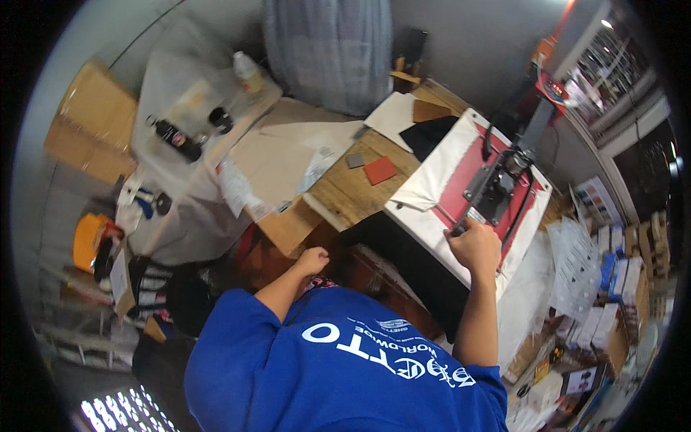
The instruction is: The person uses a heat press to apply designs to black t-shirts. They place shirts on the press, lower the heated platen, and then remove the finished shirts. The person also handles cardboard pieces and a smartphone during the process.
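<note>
The right hand [475, 247] is clamped in a fist around the near end of the long black handle [497, 189] of the red heat press [475, 183], fingers wrapped right round the bar. That press sits at the right end of the worn wooden workbench [353, 189], with a white cloth [432, 173] draped over its near-left side and hanging toward the person. The left hand [313, 259] hangs free, curled into a loose fist with nothing in it, down below the bench's front edge, well left of the press. On the benchtop just left of the press lie a small orange-red square pad [379, 171] and, beside it, a smaller grey square [355, 160]. Further left from the press, sheets of brown paper [270, 162] cover the bench. Beyond the press's far-left corner sit a black piece of fabric [426, 135] and a brown leather-like patch [430, 110]. Far left of the press, a dark bottle [176, 138] lies on a white covered surface [176, 209]. The person wears a blue shirt [338, 367] with white print.
</note>
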Tool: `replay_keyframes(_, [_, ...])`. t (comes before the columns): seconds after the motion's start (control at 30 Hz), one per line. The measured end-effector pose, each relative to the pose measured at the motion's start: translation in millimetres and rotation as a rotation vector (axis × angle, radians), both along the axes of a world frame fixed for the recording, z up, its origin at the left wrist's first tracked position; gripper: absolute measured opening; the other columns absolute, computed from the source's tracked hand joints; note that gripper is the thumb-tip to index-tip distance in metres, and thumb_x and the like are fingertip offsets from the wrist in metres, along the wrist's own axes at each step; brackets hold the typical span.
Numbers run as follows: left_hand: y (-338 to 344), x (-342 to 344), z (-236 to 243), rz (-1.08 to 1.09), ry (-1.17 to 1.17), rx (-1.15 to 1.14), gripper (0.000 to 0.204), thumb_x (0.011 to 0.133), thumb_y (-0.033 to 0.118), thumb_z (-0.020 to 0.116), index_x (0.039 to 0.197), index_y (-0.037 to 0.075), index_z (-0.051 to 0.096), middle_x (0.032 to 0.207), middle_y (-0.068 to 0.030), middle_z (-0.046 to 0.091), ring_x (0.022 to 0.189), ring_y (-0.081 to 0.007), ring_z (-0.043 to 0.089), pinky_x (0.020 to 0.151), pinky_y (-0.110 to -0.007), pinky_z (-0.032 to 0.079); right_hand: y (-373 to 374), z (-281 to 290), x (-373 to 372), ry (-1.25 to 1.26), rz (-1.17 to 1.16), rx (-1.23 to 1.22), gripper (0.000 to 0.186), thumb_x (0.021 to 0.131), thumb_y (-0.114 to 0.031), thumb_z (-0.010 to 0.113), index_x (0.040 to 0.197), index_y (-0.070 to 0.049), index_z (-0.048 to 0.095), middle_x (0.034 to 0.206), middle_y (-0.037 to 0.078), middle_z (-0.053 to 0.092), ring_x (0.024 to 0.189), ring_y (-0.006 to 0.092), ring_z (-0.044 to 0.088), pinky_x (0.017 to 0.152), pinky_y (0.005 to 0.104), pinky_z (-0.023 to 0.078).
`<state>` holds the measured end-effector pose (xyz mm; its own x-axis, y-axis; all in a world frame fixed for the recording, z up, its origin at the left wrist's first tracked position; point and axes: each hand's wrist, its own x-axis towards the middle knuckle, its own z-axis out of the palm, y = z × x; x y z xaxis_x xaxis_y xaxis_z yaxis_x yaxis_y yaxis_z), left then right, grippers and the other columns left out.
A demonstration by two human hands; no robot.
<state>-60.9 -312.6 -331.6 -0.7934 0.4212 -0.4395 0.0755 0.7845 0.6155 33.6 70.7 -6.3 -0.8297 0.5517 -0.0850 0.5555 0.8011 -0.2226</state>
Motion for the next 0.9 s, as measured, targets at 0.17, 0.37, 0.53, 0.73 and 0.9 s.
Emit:
replay_keyframes(0.17, [-126,77,-68,-0.468,0.023,-0.588,0.027,0.087,0.025,0.059,0.094,0.008,0.078,0.101,-0.017,0.074,0.092,-0.0348,0.072,0.083,-0.046,0.057,3,5,0,-0.1,0.024,-0.084,0.05,0.076,-0.045,0.078,0.108,-0.007,0.071,0.104,0.021,0.073,0.101,0.0381,0.069,0.088,0.0459,0.053])
replay_keyframes(0.37, [-158,172,-80,0.077,-0.43,-0.451,0.046,0.086,0.042,0.061,0.105,0.003,0.076,0.117,-0.0224,0.069,0.109,-0.041,0.066,0.092,-0.047,0.053,3,2,6,-0.052,0.05,-0.058,0.048,0.078,-0.044,0.077,0.105,-0.006,0.07,0.105,0.02,0.073,0.102,0.0382,0.069,0.087,0.047,0.053])
replay_keyframes(0.53, [-134,168,-76,0.11,-0.433,-0.38,0.047,0.083,0.044,0.062,0.107,0.005,0.076,0.119,-0.0233,0.068,0.11,-0.0412,0.065,0.092,-0.048,0.052,2,2,11,-0.031,0.077,-0.043,0.048,0.079,-0.047,0.075,0.103,-0.005,0.071,0.101,0.022,0.073,0.097,0.0397,0.07,0.084,0.0482,0.054])
replay_keyframes(0.73, [-86,88,-50,-0.265,-0.252,-0.437,0.04,0.084,0.034,0.06,0.109,0.006,0.075,0.12,-0.024,0.067,0.115,-0.0403,0.064,0.096,-0.049,0.051,-3,4,10,-0.05,0.037,-0.053,0.044,0.079,-0.047,0.075,0.099,-0.007,0.072,0.098,0.021,0.073,0.095,0.0385,0.07,0.082,0.0479,0.054])
replay_keyframes(0.9, [-51,28,-56,-0.271,-0.188,-0.438,0.04,0.089,0.031,0.055,0.112,0.002,0.072,0.12,-0.025,0.066,0.114,-0.0394,0.065,0.097,-0.049,0.05,-5,0,3,-0.075,0.046,-0.037,0.045,0.079,-0.047,0.076,0.098,-0.007,0.071,0.092,0.021,0.073,0.091,0.0389,0.071,0.08,0.0488,0.054])
